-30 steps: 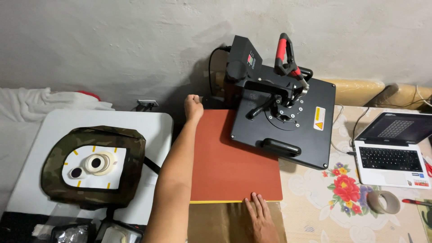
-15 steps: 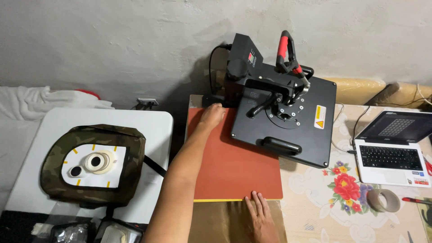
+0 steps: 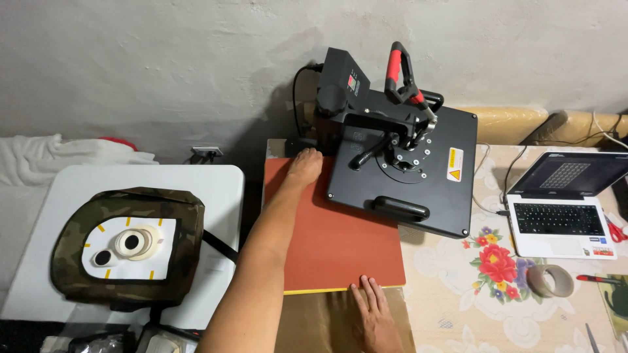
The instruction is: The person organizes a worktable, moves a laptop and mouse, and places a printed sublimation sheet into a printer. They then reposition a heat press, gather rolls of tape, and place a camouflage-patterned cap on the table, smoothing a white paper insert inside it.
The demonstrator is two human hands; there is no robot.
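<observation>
left hand [image 3: 305, 163] flat on red pad [image 3: 333, 242], far edge | right hand [image 3: 376, 317] flat at near edge | heat press [image 3: 399, 163] swung aside

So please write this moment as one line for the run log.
left hand: flat on far corner of red pad | right hand: flat at pad's near edge | heat press top: swung aside to right | holding: nothing

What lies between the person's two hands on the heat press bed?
In the head view, only bare orange-red press pad stretches from the left hand at the far edge to the right hand at the near edge.

Red-orange pad [image 3: 340, 242] flat, partly under press plate [image 3: 409, 173].
</observation>
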